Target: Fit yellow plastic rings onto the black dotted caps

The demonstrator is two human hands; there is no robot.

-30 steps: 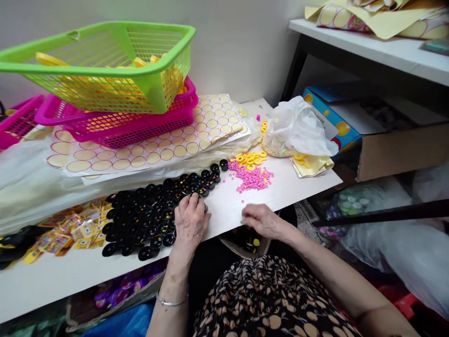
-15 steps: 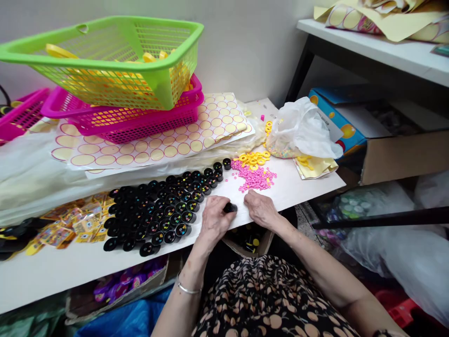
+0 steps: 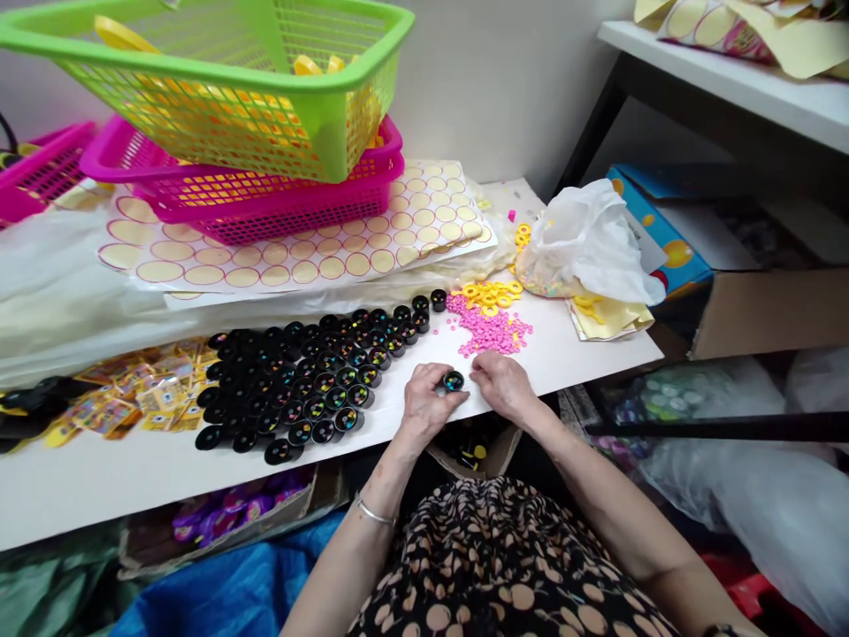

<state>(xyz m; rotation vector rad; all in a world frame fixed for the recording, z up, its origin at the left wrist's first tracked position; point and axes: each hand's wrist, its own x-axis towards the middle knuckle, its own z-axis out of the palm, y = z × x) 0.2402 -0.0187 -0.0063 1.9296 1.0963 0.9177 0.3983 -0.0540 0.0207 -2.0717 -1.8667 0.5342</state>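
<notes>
My left hand [image 3: 424, 409] is closed round a small black cup [image 3: 454, 381] with coloured bits inside, held upright at the white table's front edge. My right hand [image 3: 502, 385] sits just right of the cup, fingers pinched together at its rim; what they pinch is too small to make out. Several more black cups [image 3: 311, 376] stand packed in rows to the left. A pile of pink beads [image 3: 489, 330] and yellow rings [image 3: 489, 293] lies just beyond my hands.
A green basket [image 3: 232, 97] sits stacked on pink baskets [image 3: 265, 208] over sheets of round stickers [image 3: 318, 252]. A white plastic bag [image 3: 590, 243] lies at the table's right end. Yellow packets [image 3: 133, 407] lie left. Boxes and bags crowd the floor under the white table [image 3: 99, 495].
My left hand lifted one black cup out of the rows and carried it right to the table's front edge. My right hand moved in to meet it.
</notes>
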